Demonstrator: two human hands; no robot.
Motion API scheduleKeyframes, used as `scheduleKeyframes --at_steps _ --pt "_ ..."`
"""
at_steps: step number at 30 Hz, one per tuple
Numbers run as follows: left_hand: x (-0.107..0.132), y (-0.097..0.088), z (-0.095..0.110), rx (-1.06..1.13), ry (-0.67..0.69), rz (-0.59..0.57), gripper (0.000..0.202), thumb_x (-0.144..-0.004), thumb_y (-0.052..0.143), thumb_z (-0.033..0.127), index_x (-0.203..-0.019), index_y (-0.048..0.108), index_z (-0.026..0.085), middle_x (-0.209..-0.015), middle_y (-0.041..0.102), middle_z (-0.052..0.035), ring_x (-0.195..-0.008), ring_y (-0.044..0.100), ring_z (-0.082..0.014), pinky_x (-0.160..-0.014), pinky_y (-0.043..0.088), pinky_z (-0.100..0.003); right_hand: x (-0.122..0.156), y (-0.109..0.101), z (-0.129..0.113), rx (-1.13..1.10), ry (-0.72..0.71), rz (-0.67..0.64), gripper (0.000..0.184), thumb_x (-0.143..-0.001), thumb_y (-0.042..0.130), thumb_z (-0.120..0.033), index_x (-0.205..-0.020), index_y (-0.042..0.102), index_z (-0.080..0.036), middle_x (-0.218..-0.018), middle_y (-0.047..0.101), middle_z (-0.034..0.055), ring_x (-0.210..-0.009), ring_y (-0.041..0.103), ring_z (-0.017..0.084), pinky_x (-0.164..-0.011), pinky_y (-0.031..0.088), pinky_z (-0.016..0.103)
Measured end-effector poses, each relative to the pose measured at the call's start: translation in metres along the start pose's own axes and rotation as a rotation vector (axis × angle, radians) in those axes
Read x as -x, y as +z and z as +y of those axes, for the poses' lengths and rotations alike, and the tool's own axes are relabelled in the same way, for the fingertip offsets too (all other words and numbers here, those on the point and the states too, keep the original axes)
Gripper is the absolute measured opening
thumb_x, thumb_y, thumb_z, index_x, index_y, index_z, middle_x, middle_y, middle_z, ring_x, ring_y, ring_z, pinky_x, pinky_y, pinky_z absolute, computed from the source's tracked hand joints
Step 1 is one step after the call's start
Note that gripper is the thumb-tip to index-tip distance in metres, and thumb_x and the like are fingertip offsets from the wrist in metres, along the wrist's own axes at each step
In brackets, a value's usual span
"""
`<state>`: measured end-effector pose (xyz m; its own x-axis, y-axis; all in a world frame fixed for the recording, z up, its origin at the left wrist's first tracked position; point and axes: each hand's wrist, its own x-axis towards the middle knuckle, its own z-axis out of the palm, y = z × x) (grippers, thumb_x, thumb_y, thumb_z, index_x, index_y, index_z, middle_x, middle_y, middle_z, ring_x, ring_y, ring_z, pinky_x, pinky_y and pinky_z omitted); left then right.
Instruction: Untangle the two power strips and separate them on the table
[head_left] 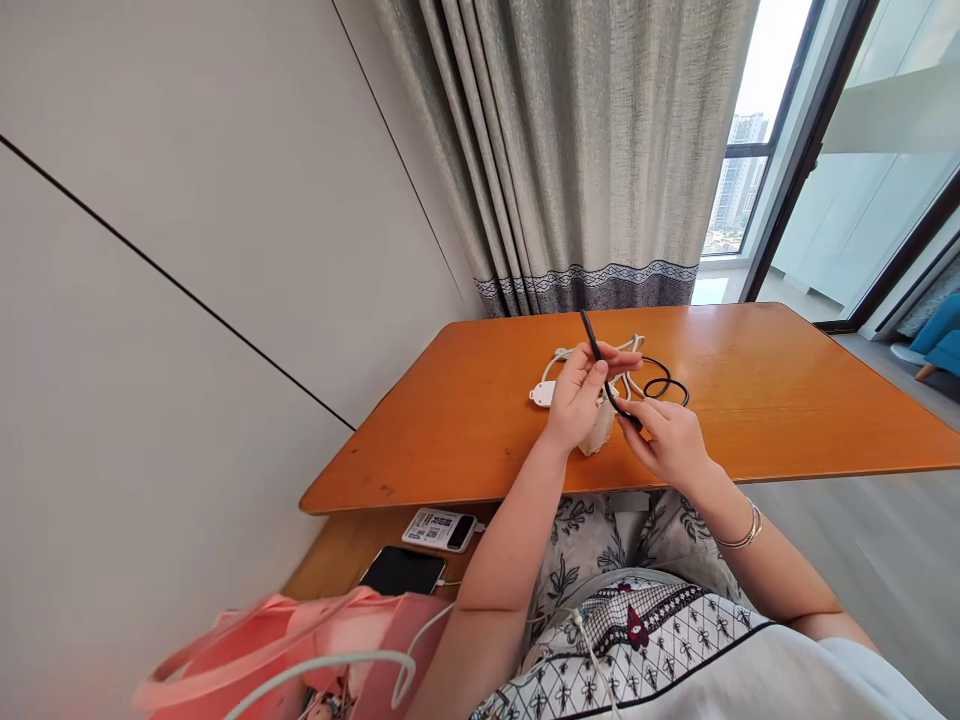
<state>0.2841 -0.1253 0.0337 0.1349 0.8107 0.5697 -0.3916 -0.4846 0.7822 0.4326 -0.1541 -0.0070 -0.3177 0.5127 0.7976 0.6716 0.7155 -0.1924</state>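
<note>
A black cable (591, 335) runs slanting through both hands above the table. My left hand (579, 398) pinches it under the thumb, fingers stretched to the right, and one end sticks up beyond them. Lower down, my right hand (666, 438) is closed on the cable near its lower part. Behind the hands lie tangled white cables (636, 346) and a loop of thin black cord (667, 385). A white oval plastic piece (541, 394) rests left of my left hand. Partly hidden below the hands is a pale, crumpled object (598, 436) whose kind I cannot make out.
The orange wooden table (420, 410) reaches toward a grey curtain (600, 150). At lower left, a white power bank (439, 528) and a black phone (403, 571) lie on a lower surface beside a pink bag (247, 650). A white cable crosses near my left arm.
</note>
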Motion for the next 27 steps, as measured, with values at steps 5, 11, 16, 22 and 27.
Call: scheduleKeyframes --at_steps 5,11,16,22,27 --pt "0.006 0.0 0.007 -0.398 0.075 -0.086 0.038 -0.095 0.056 0.056 -0.107 0.063 0.02 -0.083 0.074 -0.005 -0.07 0.068 -0.0167 -0.072 0.051 -0.029 -0.014 -0.012 -0.013 -0.118 -0.011 -0.01 0.018 -0.098 0.051 -0.027 -0.101 0.067 -0.02 -0.08 0.074 0.0066 -0.07 0.07 0.018 -0.063 0.049 0.027" --pt "0.01 -0.01 0.005 -0.532 0.106 -0.053 0.034 -0.095 0.056 0.052 -0.105 0.067 0.021 -0.064 0.063 0.001 -0.055 0.056 -0.0145 -0.058 0.041 -0.027 -0.013 -0.033 -0.007 -0.333 0.158 -0.26 0.036 -0.092 0.062 -0.028 -0.126 0.052 -0.021 -0.088 0.073 0.0038 -0.065 0.067 0.016 -0.057 0.051 0.026" --pt "0.006 -0.018 0.008 -0.283 0.051 0.066 0.045 -0.09 0.059 0.063 -0.099 0.063 0.019 -0.053 0.056 0.0032 -0.047 0.047 -0.0118 -0.049 0.036 -0.024 0.0 -0.037 0.015 -0.305 0.025 -0.196 0.013 -0.097 0.057 -0.032 -0.103 0.065 -0.024 -0.088 0.074 0.0057 -0.072 0.069 0.018 -0.067 0.055 0.031" --pt "0.008 -0.011 0.022 -0.043 -0.222 -0.183 0.052 -0.083 0.062 0.07 -0.092 0.057 0.019 -0.049 0.057 0.0024 -0.034 0.027 -0.0073 -0.037 0.015 -0.023 -0.025 -0.042 0.006 -0.302 -0.041 0.156 0.013 -0.096 0.06 -0.028 -0.101 0.072 -0.025 -0.072 0.065 0.0016 -0.058 0.056 0.015 -0.057 0.049 0.029" --pt "0.013 -0.007 0.021 0.139 -0.275 -0.288 0.055 -0.083 0.059 0.074 -0.078 0.052 0.02 -0.039 0.032 0.0095 -0.034 0.018 -0.0062 -0.038 0.018 -0.022 -0.056 -0.033 0.006 -0.351 0.048 0.209 0.02 -0.094 0.062 -0.035 -0.107 0.075 -0.027 -0.088 0.065 0.0051 -0.067 0.058 0.015 -0.057 0.051 0.029"
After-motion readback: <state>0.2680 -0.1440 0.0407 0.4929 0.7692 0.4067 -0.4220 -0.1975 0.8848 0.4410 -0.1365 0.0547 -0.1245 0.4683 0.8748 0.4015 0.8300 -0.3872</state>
